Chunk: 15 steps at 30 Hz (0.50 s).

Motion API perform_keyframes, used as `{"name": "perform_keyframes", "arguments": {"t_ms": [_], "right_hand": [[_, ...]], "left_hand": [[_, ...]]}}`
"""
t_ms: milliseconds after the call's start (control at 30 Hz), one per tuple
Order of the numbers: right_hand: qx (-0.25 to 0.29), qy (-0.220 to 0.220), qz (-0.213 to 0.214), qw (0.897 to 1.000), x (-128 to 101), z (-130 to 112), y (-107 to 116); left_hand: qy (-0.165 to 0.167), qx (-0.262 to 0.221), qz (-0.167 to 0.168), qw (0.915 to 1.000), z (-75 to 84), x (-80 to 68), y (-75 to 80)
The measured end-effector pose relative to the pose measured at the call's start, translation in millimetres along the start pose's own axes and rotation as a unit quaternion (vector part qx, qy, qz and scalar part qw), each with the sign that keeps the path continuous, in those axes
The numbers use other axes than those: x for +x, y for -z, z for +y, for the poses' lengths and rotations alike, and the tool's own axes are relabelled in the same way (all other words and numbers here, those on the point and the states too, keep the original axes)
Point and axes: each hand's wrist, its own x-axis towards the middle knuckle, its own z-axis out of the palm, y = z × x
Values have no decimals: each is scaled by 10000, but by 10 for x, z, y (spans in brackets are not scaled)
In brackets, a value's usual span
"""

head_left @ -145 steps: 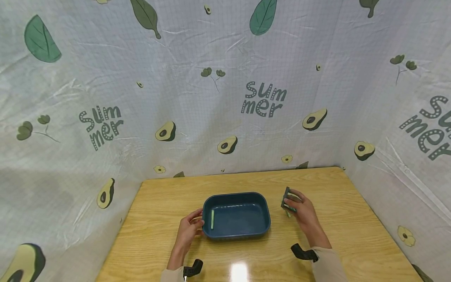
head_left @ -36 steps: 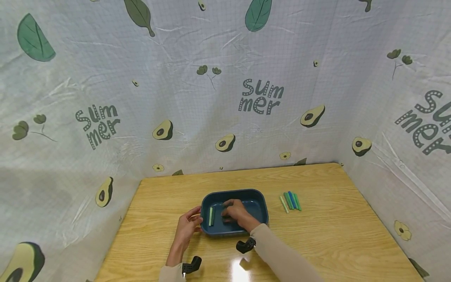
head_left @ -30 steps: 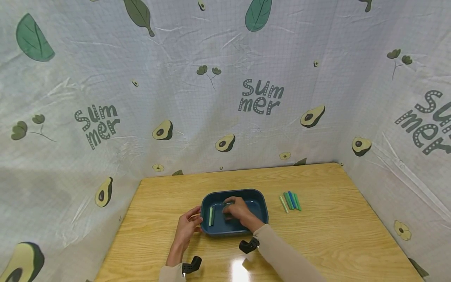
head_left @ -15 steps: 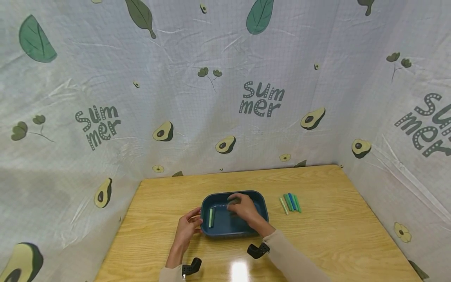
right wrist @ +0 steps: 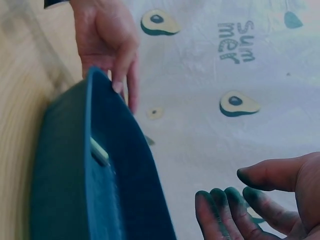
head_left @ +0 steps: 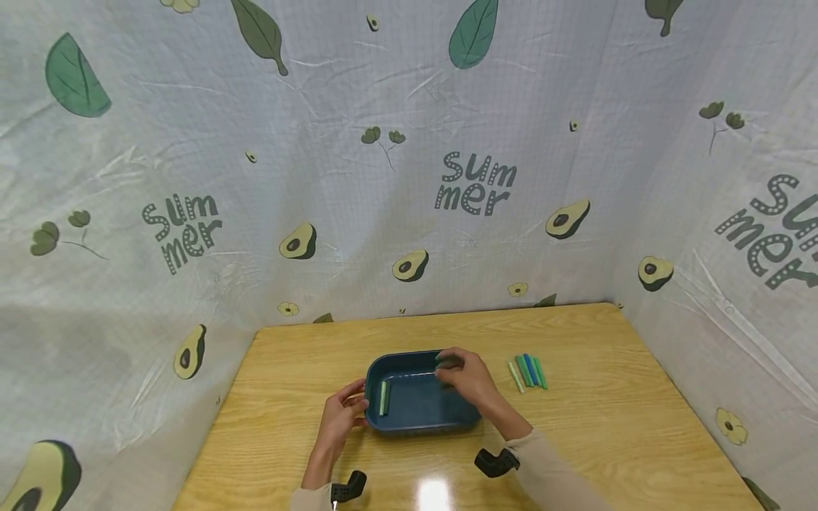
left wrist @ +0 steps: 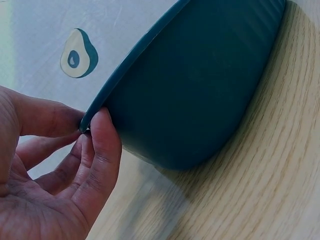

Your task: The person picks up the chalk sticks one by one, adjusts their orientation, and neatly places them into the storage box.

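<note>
My left hand (head_left: 339,420) pinches the left rim of a dark blue plastic tray (head_left: 424,406), thumb on one side and fingers on the other in the left wrist view. Inside the tray, near its left end, a light green chalk-like stick (head_left: 383,397) lies beside a darker one (head_left: 388,399). My right hand (head_left: 469,380) hovers over the tray's right part, holding nothing. Its fingers are loosely bent, and the fingertips (right wrist: 220,197) are stained green. In the right wrist view one pale stick (right wrist: 99,151) shows inside the tray.
Right of the tray, several sticks lie side by side on the wooden table (head_left: 307,355): a pale yellow-green stick (head_left: 515,377), a blue stick (head_left: 529,370) and green sticks (head_left: 540,372). A printed white sheet (head_left: 358,177) hangs behind and at both sides.
Right of the tray earlier, my right hand held a dark stick; a dark one now lies beside the light one inside. That hand has since risen and moved right. My left hand stays.
</note>
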Motion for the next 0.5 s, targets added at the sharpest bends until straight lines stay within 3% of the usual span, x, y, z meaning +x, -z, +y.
{"name": "perform_keyframes", "arguments": {"t_ms": [500], "right_hand": [[-421, -31, 735, 9964, -78, 97, 584]], "left_hand": [[8, -15, 31, 10000, -5, 5, 6]]}}
